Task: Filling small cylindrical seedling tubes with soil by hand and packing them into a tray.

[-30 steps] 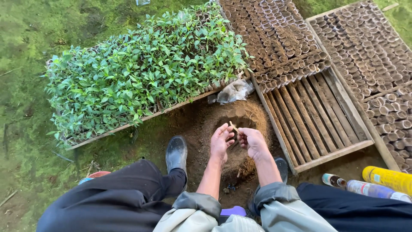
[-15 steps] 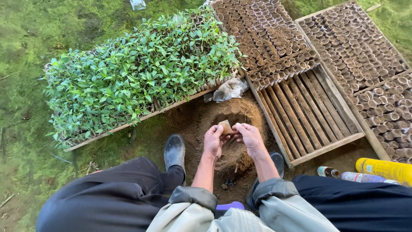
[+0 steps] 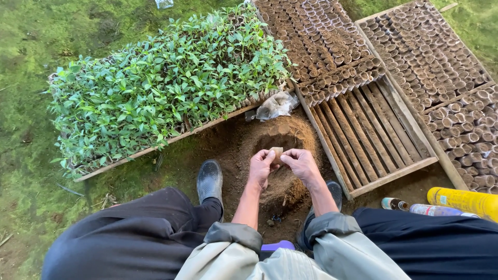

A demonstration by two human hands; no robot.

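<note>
We pinch a small paper seedling pot [image 3: 276,153] between our left hand [image 3: 261,167] and right hand [image 3: 301,163] over the soil mound [image 3: 282,181]; beyond our right hand, the wooden tray [image 3: 363,140] seems about half filled with pots, its near slats bare.

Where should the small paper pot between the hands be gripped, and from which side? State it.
Grip the small paper pot around its side wall, near the rim, coming from left and right at once. It is a short tube held over the soil mound, with the left hand and right hand pinching it on opposite sides. Probably avoid squeezing hard; the thin wall looks easy to crush.
</note>
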